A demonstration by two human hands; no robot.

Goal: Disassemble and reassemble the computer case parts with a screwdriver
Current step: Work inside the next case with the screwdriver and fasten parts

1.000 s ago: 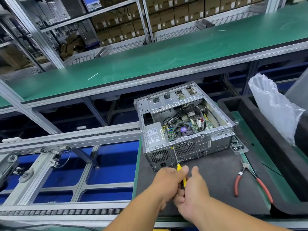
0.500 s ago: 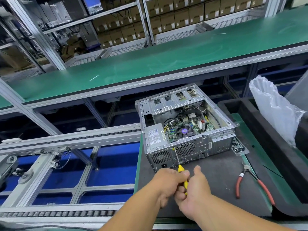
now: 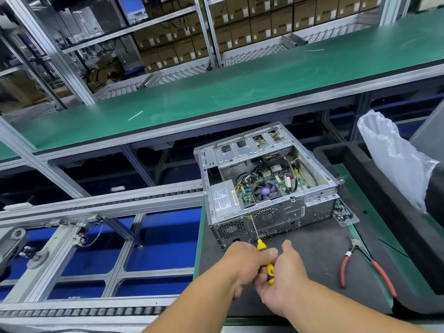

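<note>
The yellow-handled screwdriver is gripped by both hands at the near edge of the dark mat: the left hand is wrapped round the upper handle, the right hand is curled round its lower end from below. The thin shaft is angled up and away, and its tip is set against the rear panel of the open computer case, just left of the round fan grille, where a screw is presumably seated, though none can be made out. The case lies on the mat with its side panel off, so the power supply and CPU fan are exposed. A slip is the likely trouble: with the shaft held at such a slant, the tip could be cammed out and the screw head stripped, or the panel scratched. A loosened screw could also be dropped off the mat's left edge toward the roller conveyor. Red-handled pliers are lying to the right, well apart from the hands, and a small clear tray of parts sits just beside the case's right corner. A crumpled plastic bag is seen at far right. Nothing is placed between the hands and the case.
</note>
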